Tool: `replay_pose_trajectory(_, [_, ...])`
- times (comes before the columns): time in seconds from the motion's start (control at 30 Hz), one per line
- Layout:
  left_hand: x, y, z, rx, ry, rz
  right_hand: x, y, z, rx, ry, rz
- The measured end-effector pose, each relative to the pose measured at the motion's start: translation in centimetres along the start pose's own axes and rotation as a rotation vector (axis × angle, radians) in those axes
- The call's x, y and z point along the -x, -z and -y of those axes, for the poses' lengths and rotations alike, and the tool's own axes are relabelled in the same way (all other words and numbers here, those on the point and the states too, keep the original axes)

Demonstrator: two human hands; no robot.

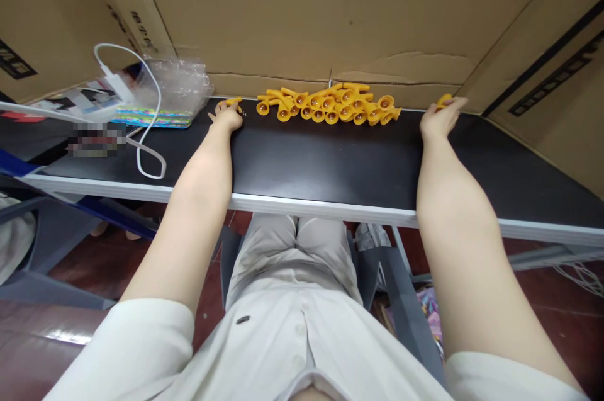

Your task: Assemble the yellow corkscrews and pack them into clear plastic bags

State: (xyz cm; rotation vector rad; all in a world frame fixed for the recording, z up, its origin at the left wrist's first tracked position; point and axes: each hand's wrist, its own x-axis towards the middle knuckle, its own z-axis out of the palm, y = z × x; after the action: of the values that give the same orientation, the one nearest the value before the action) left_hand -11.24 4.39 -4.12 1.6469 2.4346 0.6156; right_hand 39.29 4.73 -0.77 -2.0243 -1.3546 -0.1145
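A pile of yellow plastic toy blow pipes [330, 105], with round cup-like bowls, lies along the back of the black tabletop between my hands. My left hand [226, 116], left of the pile, is closed on a yellow toy pipe [233, 101]. Beside those fingers shows a thin coiled wire [244, 113]; what it joins is unclear. Over to the right of the pile, my right hand [442, 116] grips another yellow piece [444, 101], seemingly a toy pipe, mostly covered by the hand.
Cardboard walls [302, 17] enclose the table [325, 165] at the back and sides. On the left lie clear plastic bags [174, 83], a stack of colourful printed sheets [160, 118] and a looped white cable [158, 92]. A metal edge [325, 206] runs along the front.
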Motion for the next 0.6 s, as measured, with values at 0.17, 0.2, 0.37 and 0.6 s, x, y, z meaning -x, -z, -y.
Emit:
replay_pose_trajectory(0.17, [0.3, 0.0, -0.3, -0.009, -0.009, -0.001, -0.1, -0.1, 0.0, -0.112, -0.128, -0.028])
replay_pose_trajectory(0.2, [0.5, 0.2, -0.4, -0.012, -0.013, -0.019, -0.1, -0.1, 0.0, -0.111, -0.13, -0.019])
replay_pose_trajectory(0.37, [1.4, 1.0, -1.2, -0.033, -0.001, 0.031, 0.0, -0.1, 0.0, -0.119, -0.134, 0.007])
replay_pose_trajectory(0.6, [1.5, 2.1, -2.6, -0.162, 0.064, 0.01, -1.1, 0.6, 1.4, -0.18, -0.025, -0.072])
